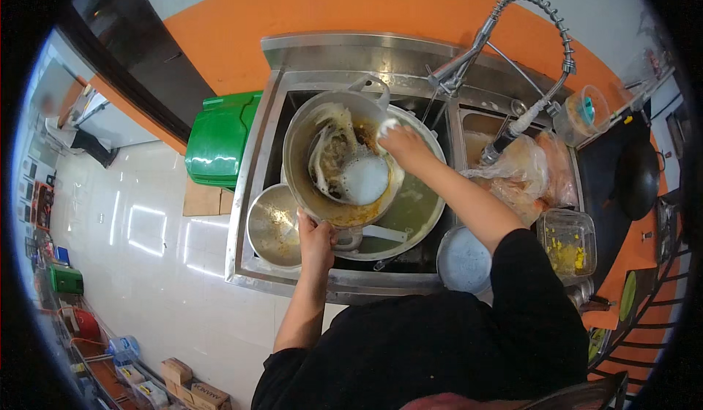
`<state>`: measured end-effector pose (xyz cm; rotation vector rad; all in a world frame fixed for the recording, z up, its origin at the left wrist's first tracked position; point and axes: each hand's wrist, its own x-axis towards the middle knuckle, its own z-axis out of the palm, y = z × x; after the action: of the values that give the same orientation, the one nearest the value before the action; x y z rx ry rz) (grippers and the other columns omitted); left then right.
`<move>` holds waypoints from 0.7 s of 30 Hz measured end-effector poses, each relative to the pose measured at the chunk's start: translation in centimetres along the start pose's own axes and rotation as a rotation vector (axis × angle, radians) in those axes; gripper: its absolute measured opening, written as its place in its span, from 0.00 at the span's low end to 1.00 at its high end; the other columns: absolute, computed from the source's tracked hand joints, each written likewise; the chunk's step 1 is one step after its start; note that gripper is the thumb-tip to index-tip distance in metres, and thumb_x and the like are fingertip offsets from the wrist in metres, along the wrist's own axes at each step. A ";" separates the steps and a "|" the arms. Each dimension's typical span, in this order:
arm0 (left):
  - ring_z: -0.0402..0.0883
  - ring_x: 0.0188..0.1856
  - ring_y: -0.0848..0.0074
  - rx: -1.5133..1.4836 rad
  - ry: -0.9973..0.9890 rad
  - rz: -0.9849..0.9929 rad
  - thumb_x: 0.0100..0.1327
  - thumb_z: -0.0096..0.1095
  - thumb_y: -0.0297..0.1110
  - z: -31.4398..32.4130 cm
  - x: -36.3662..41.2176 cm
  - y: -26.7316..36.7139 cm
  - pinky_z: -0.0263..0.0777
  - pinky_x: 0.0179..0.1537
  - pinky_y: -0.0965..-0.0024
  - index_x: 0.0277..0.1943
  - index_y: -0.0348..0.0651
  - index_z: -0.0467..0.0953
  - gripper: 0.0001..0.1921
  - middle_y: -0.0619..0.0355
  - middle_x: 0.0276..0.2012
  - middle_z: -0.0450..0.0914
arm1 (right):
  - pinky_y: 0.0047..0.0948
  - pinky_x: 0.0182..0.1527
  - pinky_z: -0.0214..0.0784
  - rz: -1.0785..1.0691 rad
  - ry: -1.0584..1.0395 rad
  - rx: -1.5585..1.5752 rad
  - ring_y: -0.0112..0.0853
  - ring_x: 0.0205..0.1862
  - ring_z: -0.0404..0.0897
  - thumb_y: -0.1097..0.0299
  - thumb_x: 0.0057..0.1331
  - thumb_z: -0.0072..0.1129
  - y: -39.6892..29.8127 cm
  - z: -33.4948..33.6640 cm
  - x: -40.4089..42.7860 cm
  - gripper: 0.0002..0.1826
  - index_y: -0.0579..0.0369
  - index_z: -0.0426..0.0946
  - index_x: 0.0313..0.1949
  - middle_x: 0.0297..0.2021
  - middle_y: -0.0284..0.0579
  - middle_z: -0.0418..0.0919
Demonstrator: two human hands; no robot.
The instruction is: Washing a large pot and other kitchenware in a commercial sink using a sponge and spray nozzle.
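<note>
A large metal pot (299,135) with two loop handles sits tilted over a wider basin (439,201) of greenish water in the steel sink. Soapy water (365,179) and foam lie in its bottom, and yellow-brown residue marks the inner wall. My left hand (317,239) grips the near rim beside the lower handle. My right hand (406,147) presses a whitish, foamy scrubbing pad (388,128) against the right inner wall. Below the pot, a white flat handle (384,233) sticks out over the water; its other end is hidden.
A metal bowl (273,223) stands left of the pot. A spring faucet (497,146) reaches over plastic bags of food (522,173) in the right basin. A round pan (464,259) and a clear container (568,245) are near my right arm. A green bin (219,140) stands left; a person (82,138) is farther off.
</note>
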<state>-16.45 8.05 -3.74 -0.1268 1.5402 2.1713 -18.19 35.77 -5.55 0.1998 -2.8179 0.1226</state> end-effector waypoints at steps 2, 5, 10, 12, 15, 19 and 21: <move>0.64 0.21 0.84 -0.001 -0.010 -0.013 0.49 0.39 0.13 0.6 -0.3 -0.2 0.54 0.14 0.83 0.54 0.47 0.57 0.27 0.59 0.35 0.68 | 0.42 0.49 0.62 0.041 0.078 0.001 0.42 0.48 0.70 0.75 0.54 0.48 0.2 1.6 1.0 0.13 0.51 0.73 0.41 0.40 0.45 0.72; 0.65 0.23 0.83 0.003 -0.037 -0.051 0.48 0.39 0.13 1.2 -0.9 -0.1 0.54 0.14 0.83 0.54 0.48 0.57 0.28 0.59 0.36 0.68 | 0.41 0.51 0.62 0.092 0.101 0.045 0.42 0.49 0.69 0.74 0.54 0.51 -1.0 3.4 3.1 0.15 0.50 0.73 0.43 0.43 0.46 0.71; 0.66 0.24 0.82 -0.030 -0.056 -0.081 0.47 0.40 0.13 1.6 -1.3 -1.0 0.54 0.14 0.83 0.55 0.49 0.56 0.30 0.58 0.37 0.69 | 0.40 0.49 0.64 0.151 0.313 0.619 0.48 0.46 0.72 0.74 0.53 0.54 -7.5 5.1 5.0 0.12 0.54 0.75 0.39 0.42 0.53 0.74; 0.66 0.23 0.82 -0.036 -0.030 -0.122 0.47 0.41 0.13 1.6 -0.9 -1.1 0.54 0.14 0.83 0.56 0.48 0.56 0.30 0.58 0.37 0.69 | 0.38 0.45 0.68 0.084 0.250 0.780 0.49 0.42 0.75 0.74 0.53 0.55 -9.5 5.4 3.7 0.11 0.57 0.76 0.38 0.40 0.55 0.75; 0.66 0.23 0.82 -0.052 0.021 -0.133 0.47 0.42 0.13 0.4 0.1 -1.6 0.53 0.14 0.82 0.56 0.48 0.56 0.31 0.58 0.37 0.69 | 0.37 0.43 0.69 -0.012 -0.006 0.921 0.47 0.42 0.76 0.74 0.51 0.56 -11.3 5.3 0.4 0.11 0.57 0.77 0.37 0.39 0.54 0.77; 0.65 0.22 0.81 -0.133 0.064 -0.129 0.46 0.42 0.13 -0.7 0.7 -1.6 0.52 0.13 0.83 0.57 0.48 0.56 0.32 0.58 0.35 0.70 | 0.37 0.40 0.69 -0.234 -0.325 0.867 0.46 0.37 0.77 0.74 0.51 0.56 -8.9 0.1 -2.3 0.08 0.56 0.77 0.34 0.32 0.52 0.78; 0.65 0.22 0.82 -0.148 0.025 -0.126 0.46 0.41 0.12 -0.5 0.9 -1.4 0.52 0.13 0.83 0.58 0.50 0.56 0.34 0.57 0.36 0.70 | 0.38 0.39 0.69 -0.138 -0.474 0.604 0.44 0.34 0.77 0.73 0.53 0.54 -5.7 0.8 -3.6 0.06 0.55 0.77 0.32 0.30 0.50 0.77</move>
<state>-16.76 8.26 -5.48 -0.2925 1.3454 2.1888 -14.15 30.50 -7.06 0.6272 -3.1222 1.0164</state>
